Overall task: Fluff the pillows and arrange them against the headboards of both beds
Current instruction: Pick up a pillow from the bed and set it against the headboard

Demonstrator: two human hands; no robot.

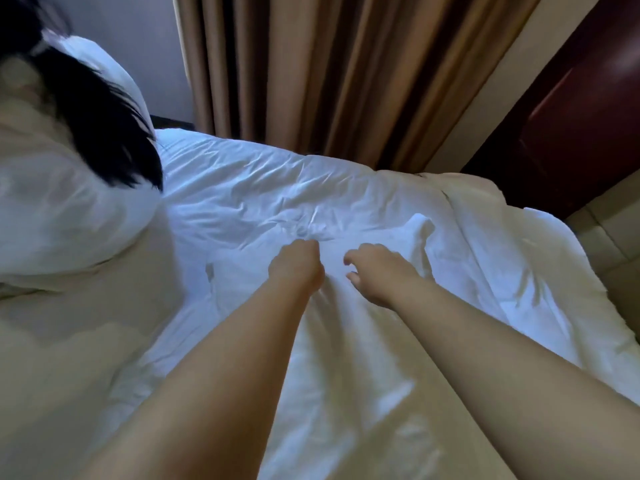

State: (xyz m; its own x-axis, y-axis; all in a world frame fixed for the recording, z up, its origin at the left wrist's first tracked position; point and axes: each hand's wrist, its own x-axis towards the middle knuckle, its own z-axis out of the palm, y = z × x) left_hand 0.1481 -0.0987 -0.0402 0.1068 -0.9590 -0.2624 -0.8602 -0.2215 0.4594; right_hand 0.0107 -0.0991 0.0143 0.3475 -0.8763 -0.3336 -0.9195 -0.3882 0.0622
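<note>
A large white pillow (65, 216) lies at the left side of the bed, and a second white pillow (104, 67) stands behind it, partly hidden by dark hair (104, 133) hanging into view. Both of my arms reach over the rumpled white duvet (242, 188) in the middle of the bed. My left hand (296, 265) is a closed fist on the duvet, with the fabric bunched at its knuckles. My right hand (375, 275) hovers beside it with its fingers curled and apart, holding nothing. A raised fold of white fabric (422, 226) sits just beyond my right hand.
Tan curtains (329, 71) hang behind the far edge of the bed. A dark reddish wooden panel (571, 109) stands at the upper right, and padded beige panels (616, 237) run below it beside the bed's right edge.
</note>
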